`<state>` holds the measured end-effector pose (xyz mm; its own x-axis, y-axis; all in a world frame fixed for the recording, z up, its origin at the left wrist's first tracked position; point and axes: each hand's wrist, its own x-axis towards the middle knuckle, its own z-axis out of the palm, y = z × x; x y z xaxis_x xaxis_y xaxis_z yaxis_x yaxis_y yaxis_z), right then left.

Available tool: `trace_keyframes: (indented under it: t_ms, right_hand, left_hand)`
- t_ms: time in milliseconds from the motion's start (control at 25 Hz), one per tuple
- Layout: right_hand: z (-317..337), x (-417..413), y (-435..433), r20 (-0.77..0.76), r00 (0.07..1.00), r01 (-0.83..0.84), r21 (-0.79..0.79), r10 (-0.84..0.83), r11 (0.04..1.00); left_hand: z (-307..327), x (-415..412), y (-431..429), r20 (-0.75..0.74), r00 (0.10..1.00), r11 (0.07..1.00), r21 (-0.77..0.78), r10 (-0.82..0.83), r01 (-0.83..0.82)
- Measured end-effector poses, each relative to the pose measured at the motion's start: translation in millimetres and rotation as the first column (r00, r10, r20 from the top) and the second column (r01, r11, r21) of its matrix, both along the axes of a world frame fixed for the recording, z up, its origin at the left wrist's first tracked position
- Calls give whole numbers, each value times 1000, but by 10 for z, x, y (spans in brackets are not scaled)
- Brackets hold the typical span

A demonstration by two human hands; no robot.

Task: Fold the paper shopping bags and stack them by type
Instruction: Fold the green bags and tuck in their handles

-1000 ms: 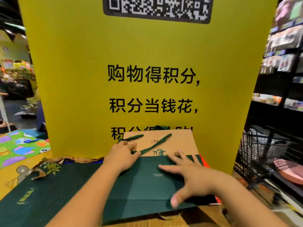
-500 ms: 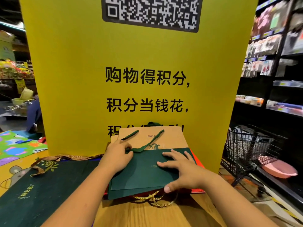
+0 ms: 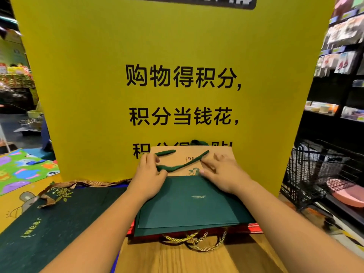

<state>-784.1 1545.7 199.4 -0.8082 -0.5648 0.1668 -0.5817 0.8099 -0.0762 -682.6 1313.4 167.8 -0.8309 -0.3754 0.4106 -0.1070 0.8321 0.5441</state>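
The dark green flat paper bag lies on a stack just before the yellow sign board. The left hand pinches its green ribbon handle; the right hand presses down, fingers straight. I judge the handle is being flattened; next it needs tucking in.

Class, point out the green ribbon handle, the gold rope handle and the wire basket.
green ribbon handle (image 3: 187, 164): head view, middle of the strip.
gold rope handle (image 3: 194, 239): head view, where the loops cross.
wire basket (image 3: 307, 170): head view, its left mesh wall.
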Motion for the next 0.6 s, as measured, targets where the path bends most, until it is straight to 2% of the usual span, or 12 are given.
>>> trace_keyframes:
  t_ms: [80,120,160,240,320,600]
  right_hand:
    - [-23,-136,-15,-71,997,9,-9,-10,1000]
    - [-75,-182,-24,-57,998,42,17,-41,999]
    - [-131,-210,-29,-29,997,69,56,-68,996]
    - [-265,-252,-46,17,997,77,129,-80,989]
    - [-301,-264,-63,47,996,72,167,-81,983]
    - [-336,-326,-58,60,997,44,199,-57,979]
  left_hand:
    - [15,-62,27,-9,988,949,-276,153,-149]
    - [42,-78,55,-13,989,911,-388,148,-142]
    - [51,-105,78,40,995,885,-461,93,-64]
    - [-17,-160,105,272,962,867,-473,-24,155]
    - [-108,-209,84,408,913,868,-444,-26,223]
    - [-166,-300,54,449,894,853,-464,-7,240]
